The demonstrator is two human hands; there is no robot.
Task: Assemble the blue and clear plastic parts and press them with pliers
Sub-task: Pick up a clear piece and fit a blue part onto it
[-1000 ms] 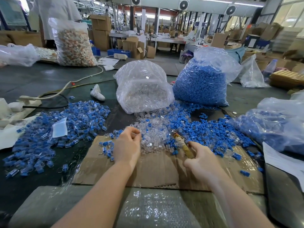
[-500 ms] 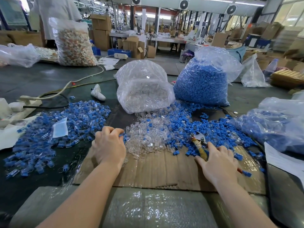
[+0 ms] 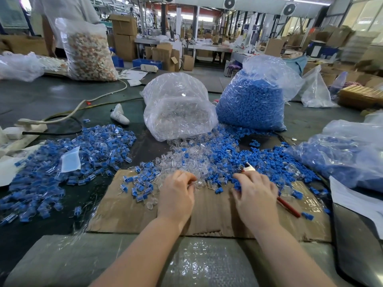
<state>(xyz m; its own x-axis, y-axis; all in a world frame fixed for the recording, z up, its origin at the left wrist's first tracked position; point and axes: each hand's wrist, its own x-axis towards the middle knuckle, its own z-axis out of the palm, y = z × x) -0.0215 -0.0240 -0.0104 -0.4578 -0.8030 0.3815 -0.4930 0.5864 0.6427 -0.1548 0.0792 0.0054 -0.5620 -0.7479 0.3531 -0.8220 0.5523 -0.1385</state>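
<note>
A: What's the setting?

B: A big factory hall, cardboard boxes stacked at the back, and a dark green table (image 3: pixel 51 96) running across the whole foreground. A person in a pale top stands at the far left edge behind a bag of mixed pale pieces (image 3: pixel 89 52).

A: And the big things on the table?

B: Two plastic sacks side by side at the centre: a bag of clear parts (image 3: pixel 178 112) on the left, a bag of blue parts (image 3: pixel 252 104) touching it on the right. A third bag (image 3: pixel 350 154), blue through its film, lies at the right edge. On the left spreads a heap of assembled pieces (image 3: pixel 68 158), blue and clear together.

A: Where is the work done?

B: On a flattened cardboard sheet (image 3: pixel 211 212) near the front edge. Loose clear parts (image 3: pixel 190 162) and loose blue parts (image 3: pixel 259 158) spill from the sacks onto its far side.

A: The hands?

B: The left hand (image 3: pixel 176 195) rests knuckles-up at the clear parts, fingers curled; it seems to pinch one, though I cannot tell for sure. The right hand (image 3: pixel 255 195) lies over the pliers (image 3: pixel 288 207), fingers curled down into the blue parts, the red handle sticking out to the right and the metal tip past the fingers. Whether it actually grips them, I cannot tell
</note>
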